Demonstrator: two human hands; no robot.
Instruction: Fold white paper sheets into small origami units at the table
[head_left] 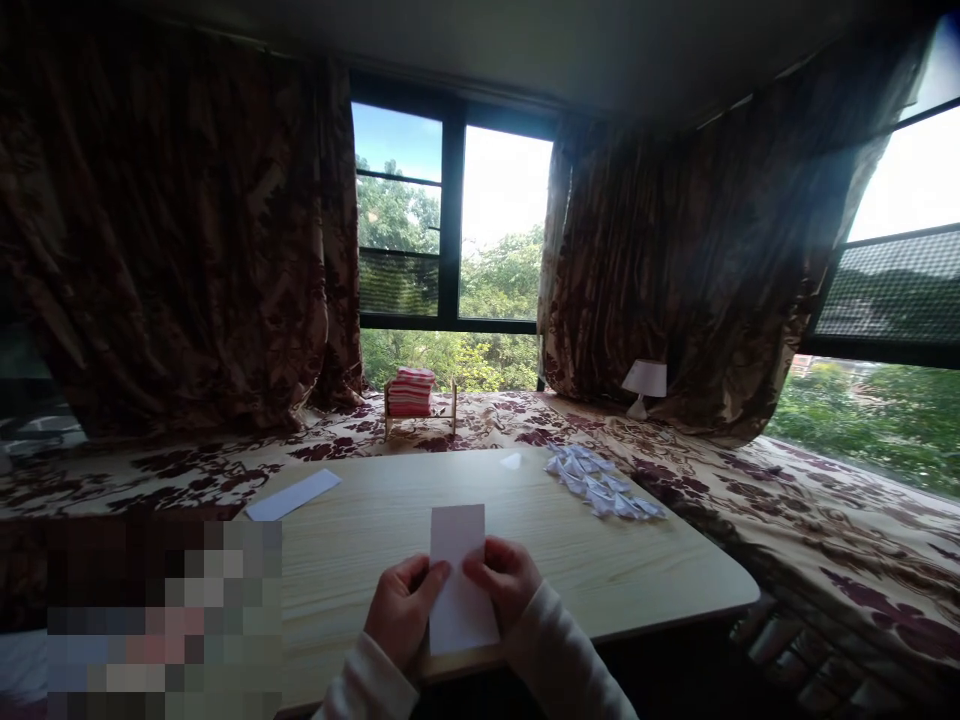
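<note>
A white rectangular sheet of paper (460, 590) is held upright over the near edge of the table, between both hands. My left hand (405, 605) pinches its left side with the thumb on the front face. On the right side, my right hand (508, 580) grips it the same way, thumb in front. The fingers behind the paper are hidden. Farther off to the right lie several small folded white paper pieces (596, 482) in a cluster. One lone folded paper piece (511, 461) rests near the table's far edge. A flat white paper strip (294, 496) lies at the far left.
The light wooden table (360, 580) meets a bench with floral cloth (720, 500). Behind it stand a small rack (454, 410) with folded red-striped cloths (411, 392) and a white lamp (645, 380). Dark patterned curtains (225, 250) frame the windows. A pixelated patch covers the lower left.
</note>
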